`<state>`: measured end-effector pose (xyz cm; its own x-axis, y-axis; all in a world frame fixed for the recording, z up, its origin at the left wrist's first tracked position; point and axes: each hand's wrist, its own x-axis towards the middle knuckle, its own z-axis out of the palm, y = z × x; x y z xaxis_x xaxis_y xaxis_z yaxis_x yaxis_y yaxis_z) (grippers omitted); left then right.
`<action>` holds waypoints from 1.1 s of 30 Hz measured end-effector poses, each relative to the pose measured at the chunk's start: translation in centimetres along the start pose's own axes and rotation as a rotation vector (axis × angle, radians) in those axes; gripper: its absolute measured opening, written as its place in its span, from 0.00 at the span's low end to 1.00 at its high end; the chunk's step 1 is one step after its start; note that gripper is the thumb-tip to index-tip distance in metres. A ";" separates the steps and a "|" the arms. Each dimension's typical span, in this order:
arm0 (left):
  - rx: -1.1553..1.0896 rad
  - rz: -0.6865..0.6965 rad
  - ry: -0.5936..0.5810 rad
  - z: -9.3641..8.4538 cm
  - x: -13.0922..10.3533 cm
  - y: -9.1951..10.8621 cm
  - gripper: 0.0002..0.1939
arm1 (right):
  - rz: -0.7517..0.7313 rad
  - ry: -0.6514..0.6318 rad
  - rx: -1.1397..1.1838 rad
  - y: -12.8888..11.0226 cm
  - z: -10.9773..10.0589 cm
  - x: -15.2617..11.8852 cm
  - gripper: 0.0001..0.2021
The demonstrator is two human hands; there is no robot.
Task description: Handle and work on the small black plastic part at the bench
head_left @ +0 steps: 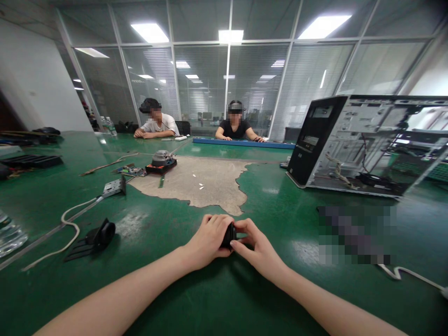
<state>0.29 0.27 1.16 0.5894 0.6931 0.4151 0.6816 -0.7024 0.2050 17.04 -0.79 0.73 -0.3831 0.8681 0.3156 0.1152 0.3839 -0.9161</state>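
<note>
Near the middle of the green table (164, 298), a small black part (229, 235) is between my two hands, mostly covered by fingers. My left hand (209, 238) is wrapped over it from the left, with the fingers on top. From the right, the thumb and fingers of my right hand (257, 247) pinch its right end. What kind of part it is cannot be made out. To the left lies another black plastic piece (96, 238) with a round end and flat prongs.
An open computer case (304, 144) stands on the right, before it a blurred-out long object (353, 233). A worn beige patch (206, 186), a fan-like cooler (161, 161), a metal bracket (114, 186) and a white cable (66, 217) lie ahead and left. Two people sit across.
</note>
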 end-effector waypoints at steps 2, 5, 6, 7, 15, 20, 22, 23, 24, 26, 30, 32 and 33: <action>0.000 0.002 -0.001 -0.1 0.0 0.1 0.29 | -0.012 0.013 -0.004 0.0 0.0 0.0 0.09; -0.003 -0.001 0.008 -0.1 0.1 0.2 0.28 | 0.046 0.008 0.054 0.1 0.0 0.0 0.06; -0.004 -0.002 0.010 -0.1 0.1 0.2 0.28 | 0.067 0.009 0.075 0.1 0.0 0.0 0.07; -0.004 0.000 0.012 -0.1 0.1 0.2 0.28 | 0.084 0.014 0.090 0.2 0.0 0.1 0.08; 0.009 0.005 0.012 0.0 0.0 0.1 0.28 | 0.049 -0.028 0.011 -0.1 -0.1 0.2 0.11; 0.010 0.008 0.021 0.0 0.0 0.1 0.28 | 0.009 0.020 -0.005 -0.1 -0.1 0.1 0.07; 0.009 0.010 0.022 0.0 0.0 0.1 0.28 | 0.037 0.016 0.027 0.0 0.0 0.2 0.08; 0.009 0.010 0.020 0.0 0.0 0.1 0.28 | 0.054 0.019 0.040 0.1 0.0 0.2 0.08; 0.009 0.009 0.020 0.1 0.0 0.1 0.29 | 0.074 0.021 0.050 0.2 0.0 0.2 0.10; 0.011 0.009 0.017 0.1 0.0 0.1 0.29 | 0.107 0.012 0.054 0.3 0.1 0.3 0.12; 0.013 0.014 0.010 0.0 -0.1 0.0 0.29 | 0.063 -0.033 -0.008 0.1 0.0 0.1 0.11; 0.017 0.019 0.013 0.0 0.0 0.0 0.29 | 0.006 -0.009 -0.048 -0.1 0.0 0.0 0.10; 0.020 0.022 0.020 0.0 0.0 0.0 0.29 | -0.013 0.006 -0.060 -0.2 0.0 0.0 0.10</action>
<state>0.28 0.25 1.16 0.5955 0.6741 0.4370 0.6774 -0.7138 0.1780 17.04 -0.87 0.88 -0.3794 0.8647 0.3292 0.1650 0.4133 -0.8955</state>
